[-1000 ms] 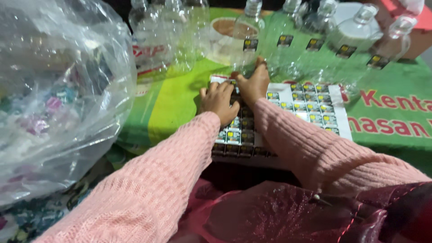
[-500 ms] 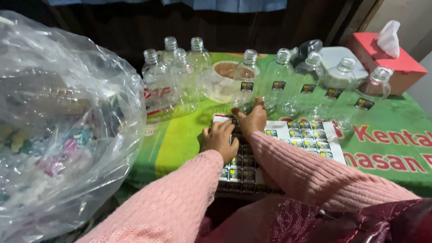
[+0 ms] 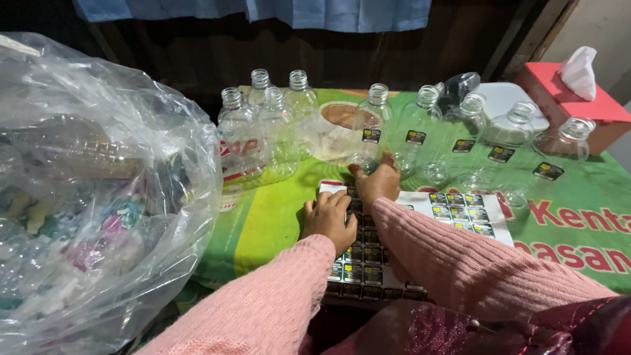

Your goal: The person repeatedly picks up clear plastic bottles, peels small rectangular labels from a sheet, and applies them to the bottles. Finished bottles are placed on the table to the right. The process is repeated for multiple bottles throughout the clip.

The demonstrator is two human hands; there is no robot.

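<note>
Clearly, both hands (image 3: 355, 200) press the sticker sheet (image 3: 420, 227) beside empty bottles (image 3: 420, 131).

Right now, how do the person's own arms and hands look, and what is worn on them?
Both arms wear long pink knitted sleeves with a fine ribbed texture, ending in cuffs at the wrists. The left hand and the right hand are bare: no gloves, and no rings, watch or bracelet that I can see. A dark red patterned cloth shows below the arms.
</note>
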